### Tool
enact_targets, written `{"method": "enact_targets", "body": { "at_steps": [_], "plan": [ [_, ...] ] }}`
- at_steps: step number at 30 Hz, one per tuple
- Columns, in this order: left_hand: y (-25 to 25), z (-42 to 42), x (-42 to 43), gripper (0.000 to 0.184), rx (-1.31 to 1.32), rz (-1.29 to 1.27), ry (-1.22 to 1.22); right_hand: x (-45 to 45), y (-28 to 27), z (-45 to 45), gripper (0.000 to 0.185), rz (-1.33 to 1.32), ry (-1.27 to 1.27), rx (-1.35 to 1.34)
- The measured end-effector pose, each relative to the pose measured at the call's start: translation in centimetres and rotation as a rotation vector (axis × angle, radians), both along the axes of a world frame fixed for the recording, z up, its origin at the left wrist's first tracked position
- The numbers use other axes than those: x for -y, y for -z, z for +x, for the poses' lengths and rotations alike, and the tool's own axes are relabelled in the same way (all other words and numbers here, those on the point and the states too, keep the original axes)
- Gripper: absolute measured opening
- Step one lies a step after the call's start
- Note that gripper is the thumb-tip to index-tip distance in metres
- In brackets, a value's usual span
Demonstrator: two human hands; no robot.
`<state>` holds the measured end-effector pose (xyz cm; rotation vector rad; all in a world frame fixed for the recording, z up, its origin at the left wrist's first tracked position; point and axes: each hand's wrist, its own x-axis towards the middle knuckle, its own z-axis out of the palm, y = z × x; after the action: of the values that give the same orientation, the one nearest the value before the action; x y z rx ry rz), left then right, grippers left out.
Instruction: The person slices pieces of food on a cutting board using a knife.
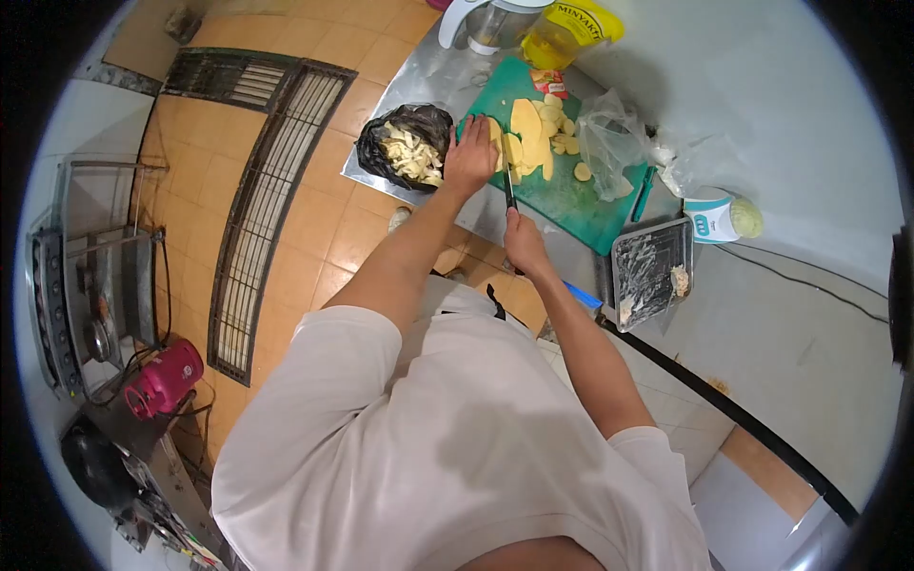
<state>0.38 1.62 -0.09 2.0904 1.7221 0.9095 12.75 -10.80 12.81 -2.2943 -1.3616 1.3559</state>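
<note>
My right hand (526, 243) is wrapped round the black handle of a knife (509, 187), whose blade lies over pale yellow slices at the left part of a green cutting board (578, 205). My left hand (472, 157) presses on a yellow piece (494, 133) just left of the blade, its fingers close together. More yellow slices (529, 128) lie spread to the right of the knife. Beside my left hand, a black plastic bag (374, 155) holds pale peelings (409, 154). A clear plastic bag (609, 143) rests on the board's right side.
A metal tray (653, 269) with white residue stands right of the board, near a white and blue device (709, 217). Behind the board are a blender jug (487, 24) and a yellow oil pouch (571, 30). A pink gas cylinder (167, 378) stands at the lower left.
</note>
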Motion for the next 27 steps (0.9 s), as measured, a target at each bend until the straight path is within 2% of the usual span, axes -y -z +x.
{"method": "enact_targets", "body": {
  "at_steps": [2, 5, 8, 15, 18, 20, 21, 24, 27],
  "plan": [
    [0.2, -0.2, -0.1, 0.055, 0.020, 0.012, 0.013, -0.2, -1.1, -0.4, 0.059, -0.035, -0.011, 0.019],
    [-0.2, -0.2, 0.3, 0.054, 0.032, 0.020, 0.026, 0.2, 1.8, 0.3, 0.059, 0.068, -0.053, 0.102],
    [-0.3, -0.4, 0.3, 0.055, -0.026, -0.002, 0.056, -0.7, 3.2, 0.2, 0.060, 0.032, -0.026, 0.070],
    [-0.5, -0.5, -0.9, 0.055, 0.024, 0.046, 0.067, -2.4, 4.2, 0.2, 0.062, 0.038, 0.002, -0.007],
    [-1.2, -1.1, 0.3, 0.053, 0.051, -0.039, 0.094, -1.7, 4.1, 1.0, 0.062, -0.012, -0.020, -0.063],
    [-1.9, -1.2, -1.1, 0.052, 0.093, -0.108, 0.096, -3.5, 0.5, 1.8, 0.062, -0.124, -0.024, -0.192],
    [-2.6, -1.8, -1.7, 0.053, 0.205, -0.161, 0.140, -3.6, 0.8, 2.1, 0.061, -0.122, -0.035, -0.193],
    [-2.1, -2.0, -3.5, 0.059, 0.282, -0.195, 0.104, -2.8, 1.3, 1.7, 0.060, -0.022, -0.022, -0.140],
    [0.3, -1.6, -4.2, 0.067, 0.069, -0.198, 0.117, -2.4, 0.3, 0.9, 0.059, -0.055, 0.011, -0.108]
  ]
}}
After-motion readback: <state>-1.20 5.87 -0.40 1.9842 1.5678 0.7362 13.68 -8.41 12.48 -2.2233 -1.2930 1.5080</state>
